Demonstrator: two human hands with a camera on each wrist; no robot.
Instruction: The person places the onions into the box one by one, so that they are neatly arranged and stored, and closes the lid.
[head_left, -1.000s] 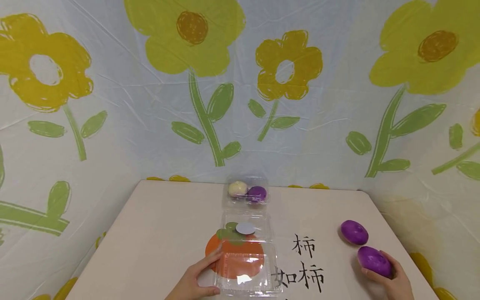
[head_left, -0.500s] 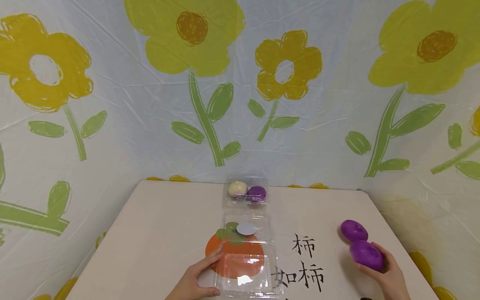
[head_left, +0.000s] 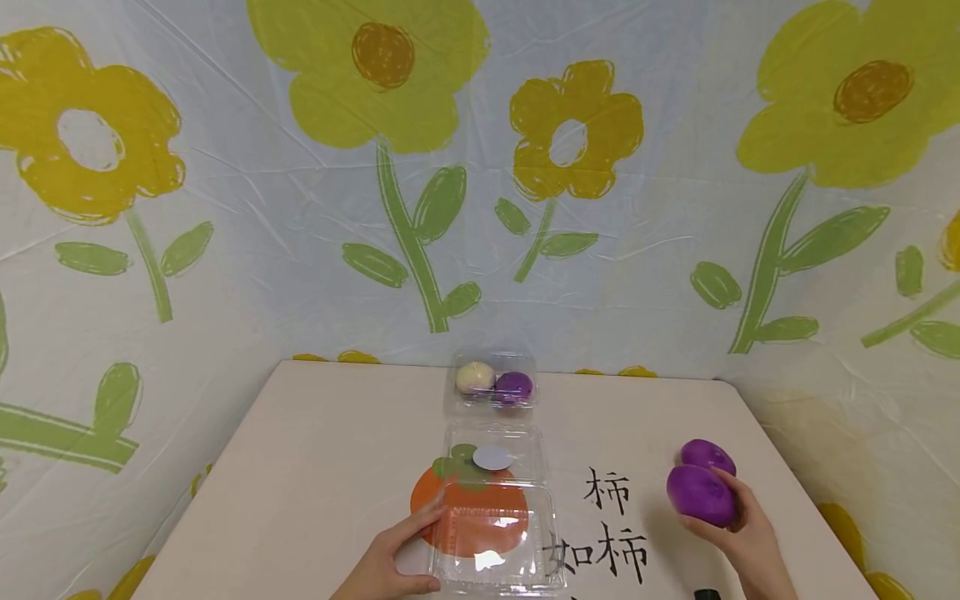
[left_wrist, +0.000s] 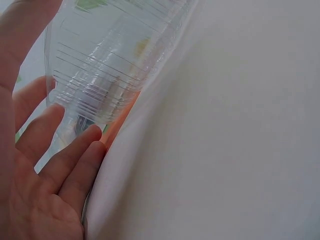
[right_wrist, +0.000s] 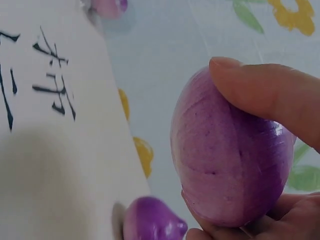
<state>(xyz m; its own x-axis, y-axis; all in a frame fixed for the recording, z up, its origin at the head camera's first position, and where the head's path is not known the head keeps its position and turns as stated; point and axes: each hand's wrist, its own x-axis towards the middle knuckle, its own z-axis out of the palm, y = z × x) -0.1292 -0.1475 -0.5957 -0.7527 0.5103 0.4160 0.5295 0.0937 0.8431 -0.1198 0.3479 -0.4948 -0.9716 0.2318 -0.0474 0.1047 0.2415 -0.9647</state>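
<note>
My right hand (head_left: 746,525) grips a purple onion (head_left: 701,497), raised over the right part of the table. In the right wrist view the thumb presses one side of this onion (right_wrist: 230,150), with fingers under the other. Just behind it, partly covered in the head view, a second purple onion (head_left: 708,455) lies on the table. My left hand (head_left: 390,558) rests at the left side of an open, clear plastic clamshell box (head_left: 536,533). In the left wrist view its fingers (left_wrist: 75,165) are extended, fingertips right at the box's ridged wall.
At the back of the table (head_left: 337,467) stands another clear box (head_left: 529,360) with a pale onion (head_left: 476,377) and a purple onion (head_left: 513,387) inside. Under the open box lies a printed orange persimmon (head_left: 427,487). Black characters (head_left: 622,554) mark the tabletop; a flowered cloth (head_left: 645,275) hangs behind.
My right hand has lifted the purple onion and carried it left and slightly away from me, so it now overlaps the second onion in view. The left hand and box have stayed put.
</note>
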